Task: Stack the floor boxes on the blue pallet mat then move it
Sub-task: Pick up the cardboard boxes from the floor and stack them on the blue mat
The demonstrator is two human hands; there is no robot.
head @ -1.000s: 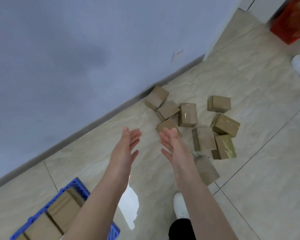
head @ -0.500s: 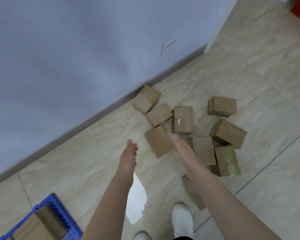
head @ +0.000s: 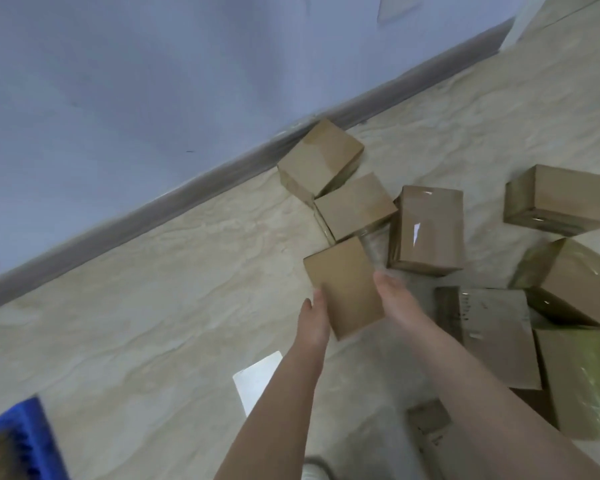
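Squeeze evenly with left hand (head: 314, 315) and right hand (head: 395, 299) — fingers seemingly straight, flat on opposite sides of the plain cardboard box (head: 343, 285) at centre — lift clear of the neighbouring box (head: 355, 206) at 12 o'clock, then carry toward the blue pallet mat (head: 32, 434) at 8 o'clock.
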